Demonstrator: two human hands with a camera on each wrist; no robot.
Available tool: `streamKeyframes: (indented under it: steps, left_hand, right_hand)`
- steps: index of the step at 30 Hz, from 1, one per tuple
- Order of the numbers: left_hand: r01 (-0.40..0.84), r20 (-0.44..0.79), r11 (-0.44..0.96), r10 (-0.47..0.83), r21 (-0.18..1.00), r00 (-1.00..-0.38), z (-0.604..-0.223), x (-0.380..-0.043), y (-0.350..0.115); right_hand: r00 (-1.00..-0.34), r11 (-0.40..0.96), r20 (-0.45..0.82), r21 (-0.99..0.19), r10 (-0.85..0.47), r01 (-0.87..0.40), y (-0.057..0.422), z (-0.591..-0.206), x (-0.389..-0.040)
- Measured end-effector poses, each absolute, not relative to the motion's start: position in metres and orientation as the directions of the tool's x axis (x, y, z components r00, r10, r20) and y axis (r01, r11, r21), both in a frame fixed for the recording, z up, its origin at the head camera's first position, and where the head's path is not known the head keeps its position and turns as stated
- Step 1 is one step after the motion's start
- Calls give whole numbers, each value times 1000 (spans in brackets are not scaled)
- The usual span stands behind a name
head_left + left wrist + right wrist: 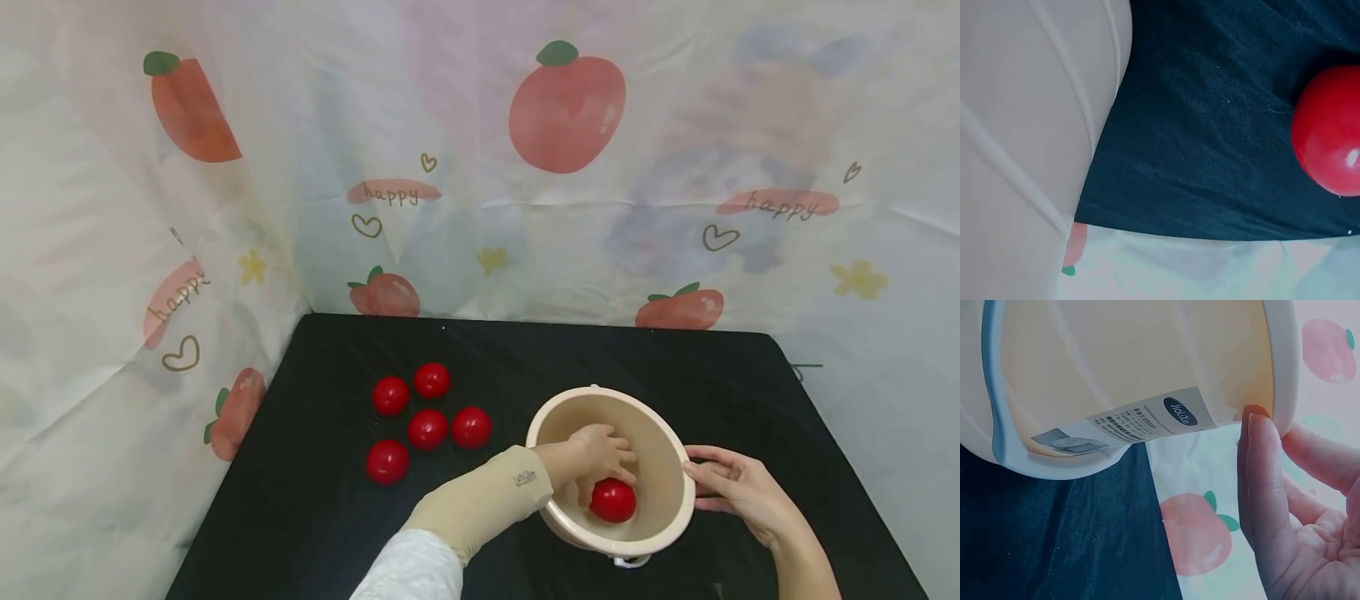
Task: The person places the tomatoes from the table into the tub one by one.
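Observation:
A cream plastic bucket point(537, 433) stands tilted on the dark table, its mouth facing me. My left hand point(600, 454) reaches inside, thumb and fingers around the upper side of a red ball point(613, 502). On the bucket's right rim my right hand point(738, 492) pinches the edge between thumb and fingers. In the right wrist view these fingers point(1266, 481) touch the rim beside a printed label point(1129, 425). The left wrist view shows the bucket's ribbed outer wall point(1029, 150) but not the left hand itself.
Several red balls point(428, 430) lie grouped on the black tablecloth point(337, 358), left of the bucket. One loose red ball point(1332, 131) shows in the left wrist view. A white handle point(632, 561) hangs at the bucket's near side. Printed curtains point(480, 108) enclose the table behind and beside.

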State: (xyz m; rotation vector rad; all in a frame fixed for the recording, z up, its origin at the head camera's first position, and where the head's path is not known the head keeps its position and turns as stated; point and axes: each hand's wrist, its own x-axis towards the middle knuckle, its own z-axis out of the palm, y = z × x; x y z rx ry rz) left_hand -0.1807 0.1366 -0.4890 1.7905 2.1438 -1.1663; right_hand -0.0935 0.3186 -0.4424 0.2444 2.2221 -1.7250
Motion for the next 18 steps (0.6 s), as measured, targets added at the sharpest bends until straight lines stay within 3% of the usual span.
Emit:
streamKeyframes:
  steps: [18]
  left_hand:
    - [839, -504, -41, 815, -543, -286, -490, -182, 137]
  right_hand:
    - [-943, 245, -327, -921, -60, 304, 319, -444, -93]
